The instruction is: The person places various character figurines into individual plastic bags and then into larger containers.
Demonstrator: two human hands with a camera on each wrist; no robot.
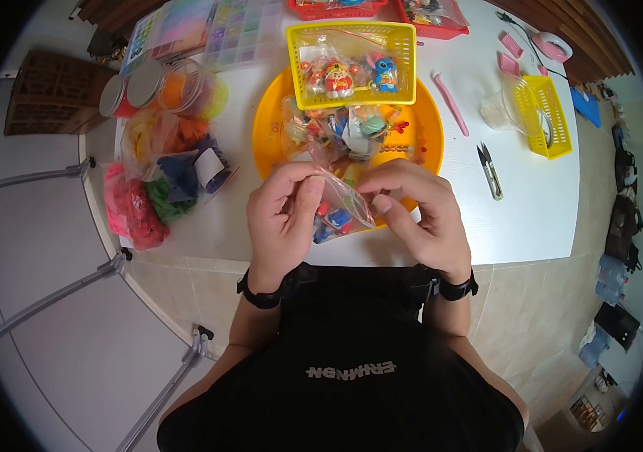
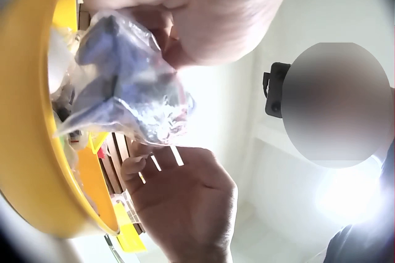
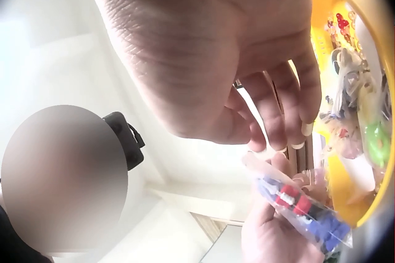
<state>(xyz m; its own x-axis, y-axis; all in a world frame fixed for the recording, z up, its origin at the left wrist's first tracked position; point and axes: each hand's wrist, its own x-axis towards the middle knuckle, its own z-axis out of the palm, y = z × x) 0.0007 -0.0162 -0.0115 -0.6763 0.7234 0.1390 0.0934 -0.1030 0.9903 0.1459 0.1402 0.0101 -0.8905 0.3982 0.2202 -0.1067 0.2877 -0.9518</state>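
Between my hands, close over the front of a round orange tray (image 1: pixel 430 98), is a clear plastic bag (image 1: pixel 339 220) with a blue and red toy figure inside. My left hand (image 1: pixel 285 218) grips the bag's left upper edge between thumb and fingers. At the opposite end of its mouth, my right hand (image 1: pixel 421 211) pinches the edge with thumb and forefinger. In the right wrist view the bag (image 3: pixel 302 210) hangs tilted, its blue and red contents showing through. The left wrist view shows the bag (image 2: pixel 133 84) from below, mostly blue.
A yellow basket (image 1: pixel 295 68) with bagged figures overlaps the tray's back. More small bags (image 1: pixel 351 124) and beads lie in the tray. At left are bags of coloured material (image 1: pixel 159 196) and lidded jars (image 1: pixel 144 83); at right, thread snips (image 1: pixel 490 172), a pink tool (image 1: pixel 451 104) and another yellow basket (image 1: pixel 555 143).
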